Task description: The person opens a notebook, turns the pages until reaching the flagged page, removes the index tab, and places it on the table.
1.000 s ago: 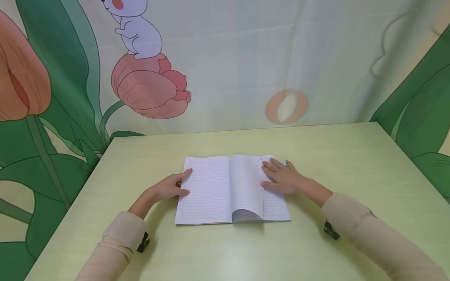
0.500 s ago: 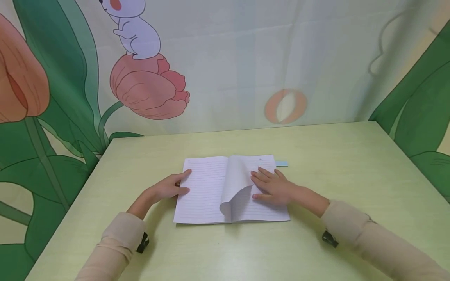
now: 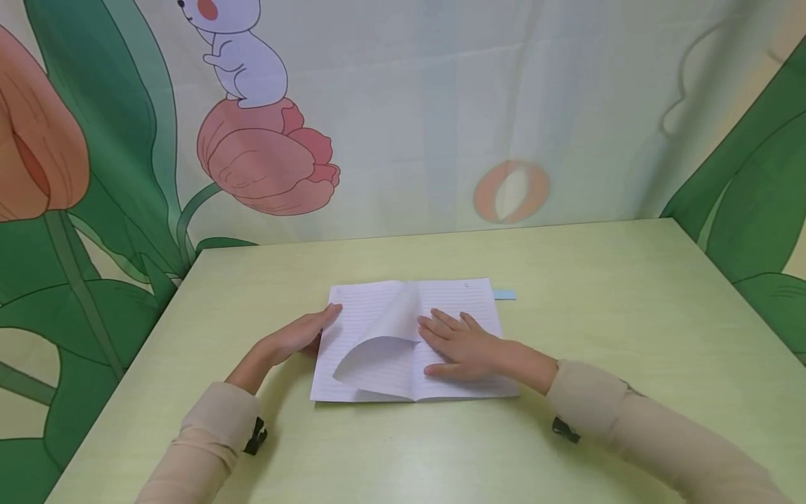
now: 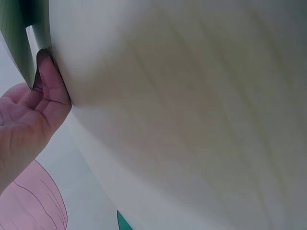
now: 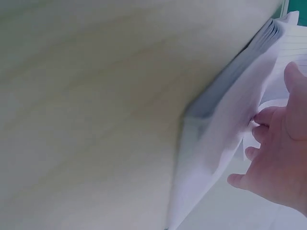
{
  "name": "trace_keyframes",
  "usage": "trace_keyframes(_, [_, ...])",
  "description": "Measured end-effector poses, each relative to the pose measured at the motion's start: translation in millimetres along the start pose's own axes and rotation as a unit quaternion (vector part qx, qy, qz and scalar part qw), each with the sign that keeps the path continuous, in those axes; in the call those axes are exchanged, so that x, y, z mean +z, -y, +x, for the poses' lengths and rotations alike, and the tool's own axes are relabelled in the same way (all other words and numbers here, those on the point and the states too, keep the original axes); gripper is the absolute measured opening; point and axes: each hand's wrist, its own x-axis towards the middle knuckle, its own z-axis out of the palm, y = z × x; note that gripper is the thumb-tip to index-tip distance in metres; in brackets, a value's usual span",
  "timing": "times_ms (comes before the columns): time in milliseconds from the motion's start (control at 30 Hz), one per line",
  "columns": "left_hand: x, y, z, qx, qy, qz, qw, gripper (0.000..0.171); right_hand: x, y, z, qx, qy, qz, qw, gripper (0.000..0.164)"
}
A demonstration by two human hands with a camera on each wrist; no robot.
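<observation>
An open lined notebook (image 3: 460, 290) lies on the table, one loose page (image 3: 378, 364) curling over from the spine onto the left half. At the left edge my left hand (image 3: 296, 337) grips the notebook, a finger on top and others underneath. The left wrist view shows this left hand (image 4: 33, 112) pinching the notebook's edge (image 4: 14, 38). My right hand (image 3: 464, 346) lies over the right half, fingers spread and pointing left, fingertips right at the curling page. In the right wrist view, the right hand (image 5: 285, 143) extends its fingers beside the notebook's thick page stack (image 5: 225, 96).
A light blue tab (image 3: 505, 295) sticks out past the notebook's upper right edge. The pale green table (image 3: 403, 455) ends at a curtain (image 3: 403, 140) printed with flowers and a rabbit. A black clip-like piece (image 3: 255, 437) hangs at the left cuff, another (image 3: 565, 430) at the right.
The curling page has swung from the right half across the spine to the left half. My right hand has slid left and slightly nearer, uncovering the blue tab. My left hand stays at the left edge.
</observation>
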Motion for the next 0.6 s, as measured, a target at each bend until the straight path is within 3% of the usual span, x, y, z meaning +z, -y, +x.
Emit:
trace_keyframes(267, [-2.3,-0.1,-1.4,-0.011,-0.005,-0.002,0.9999,0.08,0,17,16,0.0,0.034,-0.018,0.999,0.072])
trace_keyframes(433, [-0.6,-1.2,-0.8,0.002,0.002,-0.008,1.0,0.067,-1,21,19,-0.001,0.039,-0.024,0.999,0.071])
trace_keyframes(600, [0.1,2.5,0.2,0.033,0.009,-0.011,0.9993,0.099,2,22,20,0.005,0.046,-0.033,0.998,0.072])
